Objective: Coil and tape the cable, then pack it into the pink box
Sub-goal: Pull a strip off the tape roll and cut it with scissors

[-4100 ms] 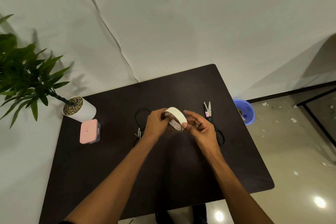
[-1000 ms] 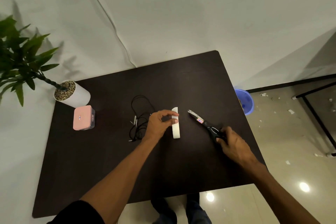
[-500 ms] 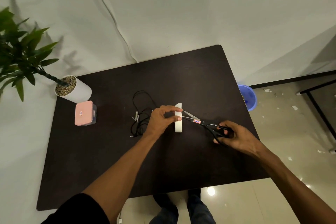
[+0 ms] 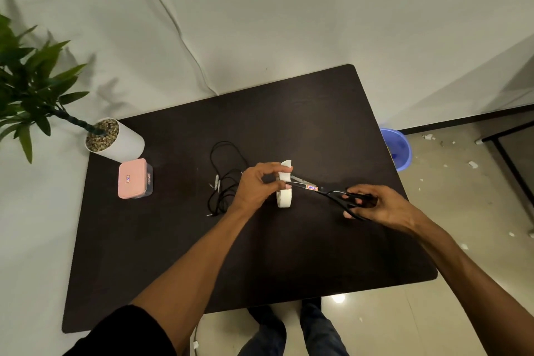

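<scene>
hands: two, left hand (image 4: 257, 186) pinching the tape roll (image 4: 284, 196), right hand (image 4: 375, 205) gripping one pair of scissors (image 4: 323, 191)
cable: one (image 4: 224, 179), loose on table (image 4: 289, 254)
pink box: one (image 4: 133, 178), lid shut
pot: one (image 4: 115, 140), pebbles and a plant

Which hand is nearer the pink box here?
Left. The left hand pinches the tape roll mid-table, beyond the cable from the pink box; the right hand holds the scissors farther away.
</scene>
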